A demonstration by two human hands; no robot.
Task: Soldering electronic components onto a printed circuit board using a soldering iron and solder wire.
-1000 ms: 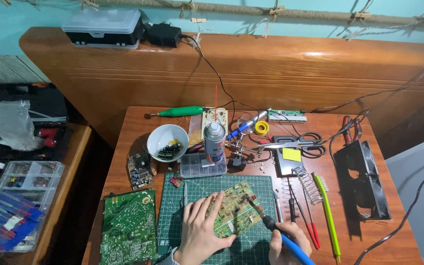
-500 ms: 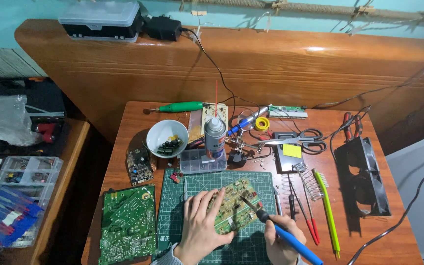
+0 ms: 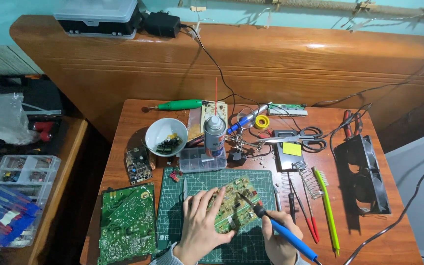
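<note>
My left hand point(image 3: 201, 226) lies flat on a small green circuit board point(image 3: 237, 202), pinning it to the green cutting mat point(image 3: 172, 211). My right hand point(image 3: 279, 241) grips a blue-handled soldering iron point(image 3: 284, 232). Its dark tip rests on the right part of the board. The lower left part of the board is hidden under my left palm and fingers.
A larger green circuit board point(image 3: 126, 223) lies left of the mat. Behind the mat stand a spray can point(image 3: 214, 135), a white bowl of parts point(image 3: 166, 137), a clear parts box point(image 3: 196, 160) and a helping-hands stand point(image 3: 241, 142). Scissors point(image 3: 304, 137), probes point(image 3: 306, 216) and a black fan point(image 3: 364, 172) lie to the right.
The soldering iron's tip has moved up and left onto the board. My left hand has stayed on the board. The camera has tilted slightly.
</note>
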